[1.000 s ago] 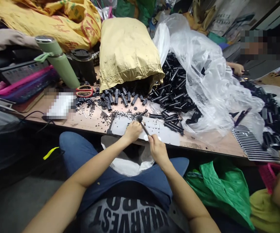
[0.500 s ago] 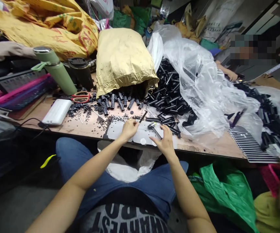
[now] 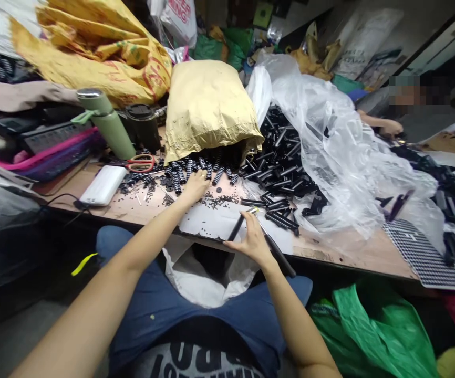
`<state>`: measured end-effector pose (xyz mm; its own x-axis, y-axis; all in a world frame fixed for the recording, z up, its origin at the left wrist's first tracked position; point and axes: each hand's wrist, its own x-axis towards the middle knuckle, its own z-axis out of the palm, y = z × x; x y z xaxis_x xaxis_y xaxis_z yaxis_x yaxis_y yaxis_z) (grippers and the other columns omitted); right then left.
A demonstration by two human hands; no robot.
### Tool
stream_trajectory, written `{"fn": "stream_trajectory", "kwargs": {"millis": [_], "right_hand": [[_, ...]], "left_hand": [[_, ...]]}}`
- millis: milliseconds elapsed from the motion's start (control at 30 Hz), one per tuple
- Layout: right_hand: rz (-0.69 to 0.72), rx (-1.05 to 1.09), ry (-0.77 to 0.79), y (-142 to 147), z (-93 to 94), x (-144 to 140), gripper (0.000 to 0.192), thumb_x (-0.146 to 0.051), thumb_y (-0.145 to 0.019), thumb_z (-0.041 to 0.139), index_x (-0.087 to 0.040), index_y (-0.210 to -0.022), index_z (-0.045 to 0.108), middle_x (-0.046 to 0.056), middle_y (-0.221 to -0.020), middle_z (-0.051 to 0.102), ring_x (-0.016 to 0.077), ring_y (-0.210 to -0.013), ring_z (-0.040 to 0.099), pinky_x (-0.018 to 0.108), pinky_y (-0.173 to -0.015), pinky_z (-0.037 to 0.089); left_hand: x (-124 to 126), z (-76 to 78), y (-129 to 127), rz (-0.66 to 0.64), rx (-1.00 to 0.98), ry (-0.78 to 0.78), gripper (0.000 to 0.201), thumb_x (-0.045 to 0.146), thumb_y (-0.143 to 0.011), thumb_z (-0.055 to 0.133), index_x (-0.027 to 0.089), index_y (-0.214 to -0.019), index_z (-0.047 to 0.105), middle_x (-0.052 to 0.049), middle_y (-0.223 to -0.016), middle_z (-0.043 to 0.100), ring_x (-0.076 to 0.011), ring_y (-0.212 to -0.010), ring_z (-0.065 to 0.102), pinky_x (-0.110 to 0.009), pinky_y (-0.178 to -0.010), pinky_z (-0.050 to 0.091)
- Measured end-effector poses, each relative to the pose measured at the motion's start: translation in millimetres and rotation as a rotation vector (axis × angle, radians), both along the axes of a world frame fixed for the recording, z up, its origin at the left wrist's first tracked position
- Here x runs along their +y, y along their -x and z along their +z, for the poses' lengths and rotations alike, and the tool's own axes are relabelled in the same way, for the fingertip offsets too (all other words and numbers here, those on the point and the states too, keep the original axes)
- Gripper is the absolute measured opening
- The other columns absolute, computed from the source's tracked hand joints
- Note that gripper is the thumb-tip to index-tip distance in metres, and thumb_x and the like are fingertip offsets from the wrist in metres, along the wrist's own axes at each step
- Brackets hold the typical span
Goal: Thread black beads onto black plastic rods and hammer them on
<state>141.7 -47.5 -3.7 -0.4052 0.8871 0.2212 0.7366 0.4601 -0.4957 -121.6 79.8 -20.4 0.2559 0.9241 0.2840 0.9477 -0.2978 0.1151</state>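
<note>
On the bench (image 3: 133, 207), the left hand (image 3: 195, 185) lies with loose fingers on black springs (image 3: 180, 170) beside the brown sack (image 3: 208, 107); the right hand (image 3: 251, 241) grasps a black rod (image 3: 236, 229) near the front edge.

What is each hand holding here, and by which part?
The right hand grips a thin black rod near its lower end. The left hand rests among the ribbed black springs; whether it grips one cannot be told.
</note>
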Motion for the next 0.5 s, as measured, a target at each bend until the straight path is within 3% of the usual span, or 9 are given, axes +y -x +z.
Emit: {"fn": "stream_trajectory", "kwargs": {"millis": [100, 167, 233, 300, 400, 500], "right_hand": [[-0.016, -0.006, -0.022, -5.4, -11.6, 1.3, 0.096, -0.059, -0.065, 0.075, -0.011, -0.138, 0.038, 0.021, -0.137, 0.046, 0.0351, -0.131, 0.043, 0.054, -0.11, 0.037], [-0.01, -0.012, -0.044, -6.0, -17.3, 5.5, 0.096, -0.06, -0.065, 0.075, -0.012, -0.14, 0.037, 0.02, -0.137, 0.047, 0.0352, -0.131, 0.043, 0.055, -0.11, 0.037], [0.001, -0.02, -0.062, -3.8, -20.3, 9.8, 0.097, -0.061, -0.066, 0.074, -0.013, -0.141, 0.036, 0.02, -0.137, 0.047, 0.0356, -0.13, 0.043, 0.056, -0.109, 0.038], [0.01, -0.023, -0.069, 0.1, -20.5, 12.1, 0.097, -0.061, -0.066, 0.074, -0.013, -0.141, 0.036, 0.02, -0.136, 0.047, 0.0357, -0.129, 0.044, 0.056, -0.108, 0.039], [0.024, -0.002, -0.072, 4.5, -17.0, 11.6, 0.096, -0.061, -0.066, 0.074, -0.014, -0.141, 0.036, 0.019, -0.136, 0.048, 0.0359, -0.129, 0.045, 0.057, -0.107, 0.039], [0.059, 0.038, -0.057, 4.9, -10.0, 8.2, 0.096, -0.06, -0.065, 0.076, -0.017, -0.142, 0.035, 0.018, -0.136, 0.047, 0.0359, -0.129, 0.045, 0.058, -0.107, 0.04]], "left_hand": [[10.4, -2.1, 13.0, -0.172, 0.0, -0.041, 0.028, 0.01, -0.091, 0.04, 0.013, -0.1, 0.067, -0.019, -0.118, 0.059, -0.0311, -0.123, 0.046, -0.048, -0.098, 0.036], [2.7, 1.5, 8.7, -0.2, -0.135, -0.116, 0.032, 0.007, -0.09, 0.038, 0.013, -0.11, 0.062, -0.016, -0.114, 0.062, -0.0273, -0.122, 0.047, -0.047, -0.103, 0.032], [-13.4, 7.5, -5.2, -0.163, -0.377, -0.18, 0.029, 0.012, -0.092, 0.041, 0.014, -0.116, 0.057, -0.014, -0.112, 0.062, -0.0251, -0.114, 0.052, -0.045, -0.102, 0.033], [-34.3, 13.8, -24.3, -0.105, -0.694, -0.177, 0.027, 0.024, -0.096, 0.042, 0.014, -0.119, 0.052, -0.012, -0.104, 0.062, -0.0218, -0.095, 0.057, -0.038, -0.087, 0.043], [-65.5, 21.1, -49.8, -0.029, -1.162, -0.085, 0.033, 0.039, -0.099, 0.038, 0.015, -0.119, 0.047, -0.005, -0.085, 0.058, -0.0144, -0.069, 0.053, -0.027, -0.065, 0.043], [-87.2, 26.4, -62.2, -0.038, -1.464, 0.047, 0.037, 0.049, -0.096, 0.042, 0.016, -0.109, 0.052, 0.002, -0.067, 0.049, -0.0093, -0.054, 0.044, -0.021, -0.053, 0.036]]}}
